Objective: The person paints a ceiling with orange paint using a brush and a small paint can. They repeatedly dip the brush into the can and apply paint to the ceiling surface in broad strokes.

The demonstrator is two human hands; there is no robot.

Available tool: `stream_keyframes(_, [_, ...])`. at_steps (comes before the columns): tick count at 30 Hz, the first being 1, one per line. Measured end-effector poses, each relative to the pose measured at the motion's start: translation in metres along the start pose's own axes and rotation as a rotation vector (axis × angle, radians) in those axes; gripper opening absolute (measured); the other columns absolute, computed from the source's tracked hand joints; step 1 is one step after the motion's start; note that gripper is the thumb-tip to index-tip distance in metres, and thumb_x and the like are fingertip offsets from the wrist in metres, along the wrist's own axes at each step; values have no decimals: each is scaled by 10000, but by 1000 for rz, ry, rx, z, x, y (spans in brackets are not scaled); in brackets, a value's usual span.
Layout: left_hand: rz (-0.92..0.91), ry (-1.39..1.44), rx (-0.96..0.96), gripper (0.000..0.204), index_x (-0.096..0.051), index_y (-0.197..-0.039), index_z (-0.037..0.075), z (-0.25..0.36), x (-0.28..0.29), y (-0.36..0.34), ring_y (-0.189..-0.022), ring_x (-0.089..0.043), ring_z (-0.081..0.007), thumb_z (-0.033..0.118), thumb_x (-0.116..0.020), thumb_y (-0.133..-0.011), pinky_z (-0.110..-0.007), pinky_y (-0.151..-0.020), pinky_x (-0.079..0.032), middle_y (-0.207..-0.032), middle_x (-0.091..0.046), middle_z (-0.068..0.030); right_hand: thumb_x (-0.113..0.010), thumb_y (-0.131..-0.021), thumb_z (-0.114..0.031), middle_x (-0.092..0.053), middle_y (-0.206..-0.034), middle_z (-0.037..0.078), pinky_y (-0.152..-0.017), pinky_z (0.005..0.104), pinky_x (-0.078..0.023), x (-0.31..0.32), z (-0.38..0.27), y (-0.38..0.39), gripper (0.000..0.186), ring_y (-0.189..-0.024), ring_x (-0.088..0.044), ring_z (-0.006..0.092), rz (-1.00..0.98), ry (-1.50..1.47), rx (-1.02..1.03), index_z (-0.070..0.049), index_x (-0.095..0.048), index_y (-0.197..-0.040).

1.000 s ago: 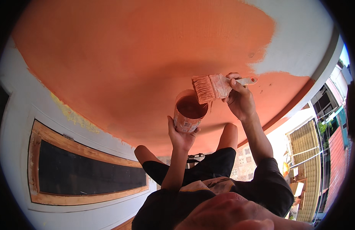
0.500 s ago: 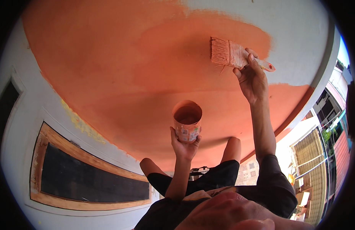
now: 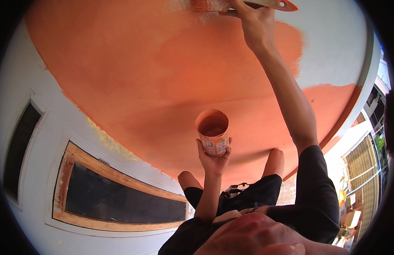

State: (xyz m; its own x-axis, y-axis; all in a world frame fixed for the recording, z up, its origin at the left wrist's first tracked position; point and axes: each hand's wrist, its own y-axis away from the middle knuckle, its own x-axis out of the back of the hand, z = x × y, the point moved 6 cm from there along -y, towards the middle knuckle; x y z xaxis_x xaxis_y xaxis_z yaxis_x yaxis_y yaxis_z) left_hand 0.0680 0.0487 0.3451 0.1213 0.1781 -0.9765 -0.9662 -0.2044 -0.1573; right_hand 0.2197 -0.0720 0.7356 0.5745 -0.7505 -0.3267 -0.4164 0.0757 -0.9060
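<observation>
My left hand [image 3: 213,160] grips a paint-smeared cylindrical can [image 3: 216,146] from below, with orange paint inside. Near the top edge my right hand [image 3: 257,24] holds a wide brush [image 3: 209,6] by its pale handle, fingers around it. Its orange-coated bristles, partly cut off by the picture's edge, appear to be against the broad curved surface [image 3: 107,55], whose coat is orange with uneven darker and lighter patches. To the right of that coat lies a pale grey area [image 3: 333,46] with a ragged border.
The white wall [image 3: 33,76] at left has a narrow dark opening [image 3: 20,148], a wood-framed dark panel [image 3: 99,168] and yellowish flaking paint along the orange edge. My bent legs show below the can. At the far right are a slatted blind [image 3: 360,170], clutter and buildings outside.
My right hand has moved up and away from the can, carrying the brush to the top of the surface. My left hand with the can has shifted slightly right.
</observation>
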Motion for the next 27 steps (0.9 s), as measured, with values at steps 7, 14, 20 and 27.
stream_keyframes(7, [50,-30,-36,674,-497,-1423,107,0,-5,-1,-1149,-580,-389,629,-520,-998,-411,-767,-620,-1269,-577,-175,-706,-980,-120,-703,-882,59,-641,271,-605,-34,2,-8,227,-799,-691,128,-69,-24,-44,5,-653,-1161])
stream_keyframes(14, [23,-35,14,663,-500,-1417,93,-8,-10,-9,-1140,-583,-372,610,-512,-1001,-389,-744,-599,-1270,-575,-195,-702,-982,-123,-718,-889,54,-677,254,-556,28,-9,-8,200,-809,-688,104,34,306,173,-1,-672,-1138])
stream_keyframes(20, [27,13,57,674,-487,-1447,136,-8,-3,-15,-1150,-585,-376,639,-497,-999,-393,-740,-589,-1316,-570,-153,-723,-960,-152,-760,-1066,146,-808,368,-678,193,-80,5,347,-884,-763,234,365,738,203,110,-678,-1183])
stream_keyframes(27, [-18,25,48,666,-502,-1415,89,-8,-1,-16,-1143,-571,-357,599,-536,-988,-387,-739,-594,-1288,-570,-157,-753,-948,-273,-794,-933,90,-663,329,-594,168,-109,2,242,-806,-775,198,385,1240,336,-118,-765,-1134])
